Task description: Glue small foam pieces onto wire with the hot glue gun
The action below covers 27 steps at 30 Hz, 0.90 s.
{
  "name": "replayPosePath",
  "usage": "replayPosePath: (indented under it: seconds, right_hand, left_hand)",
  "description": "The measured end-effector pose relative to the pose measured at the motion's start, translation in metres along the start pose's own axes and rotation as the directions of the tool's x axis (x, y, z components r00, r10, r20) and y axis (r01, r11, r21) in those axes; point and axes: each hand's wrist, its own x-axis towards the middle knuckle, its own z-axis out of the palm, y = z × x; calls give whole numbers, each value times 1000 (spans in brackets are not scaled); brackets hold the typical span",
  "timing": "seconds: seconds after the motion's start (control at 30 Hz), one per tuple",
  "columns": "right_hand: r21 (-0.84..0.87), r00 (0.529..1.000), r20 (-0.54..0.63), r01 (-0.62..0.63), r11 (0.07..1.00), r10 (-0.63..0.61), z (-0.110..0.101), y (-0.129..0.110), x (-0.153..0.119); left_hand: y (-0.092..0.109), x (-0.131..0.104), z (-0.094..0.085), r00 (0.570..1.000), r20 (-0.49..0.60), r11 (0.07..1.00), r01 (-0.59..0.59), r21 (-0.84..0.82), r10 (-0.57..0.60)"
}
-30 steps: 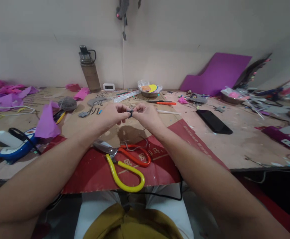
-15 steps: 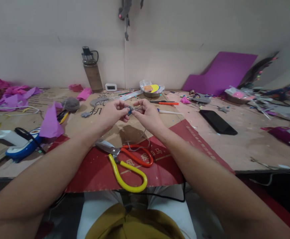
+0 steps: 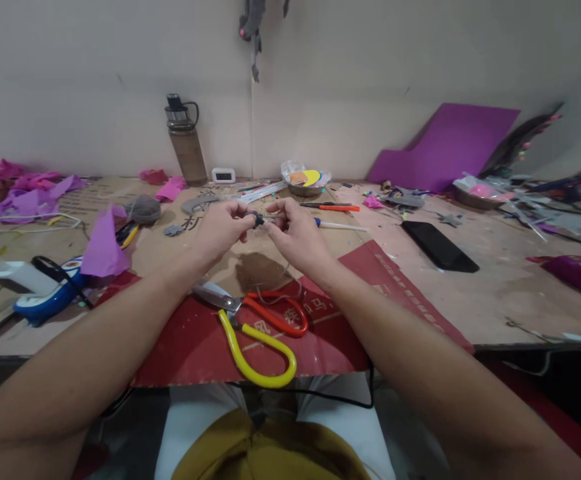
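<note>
Above the middle of the table, my left hand (image 3: 228, 230) and my right hand (image 3: 290, 227) face each other, fingertips pinched. Between them is a small dark piece (image 3: 259, 219) with a bluish tint, too small to name; both hands grip it. A thin grey cord (image 3: 286, 270) hangs below my right hand and loops down near the scissors. Large scissors (image 3: 233, 304) with one red and one yellow handle lie partly spread on red printed cardboard (image 3: 330, 347), just under my hands.
A water bottle (image 3: 188, 150), a small white clock (image 3: 223, 175) and a bowl with wrapped bits (image 3: 305, 183) stand along the wall. Left lie grey yarn (image 3: 144, 209), purple felt (image 3: 104, 243) and a blue device (image 3: 45, 303). At right are a black phone (image 3: 439, 247) and a purple sheet (image 3: 445, 147).
The small piece has turned between my fingertips and now looks darker, less blue. My left fingers have drawn slightly leftward. Nothing on the table has moved.
</note>
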Motion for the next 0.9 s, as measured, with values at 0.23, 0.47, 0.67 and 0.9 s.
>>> replayPosePath:
  seconds: [0.23,0.47,0.67,0.9]
  right_hand:
    - [-35,1000,-19,-10,999,9,4,-3,-3]
    - [12,997,67,-39,999,38,11,13,-1]
    - [235,950,246,-252,939,194,6,16,3]
    - [611,913,326,-401,682,245,-26,1,9]
  left_hand:
    - [-5,3,1,996,-90,992,17,-126,-28]
    - [-3,2,6,989,1,903,138,-406,-151]
    - [-15,11,-3,982,-45,917,152,-369,-181]
    - [-41,42,-36,920,-271,879,138,-457,-285]
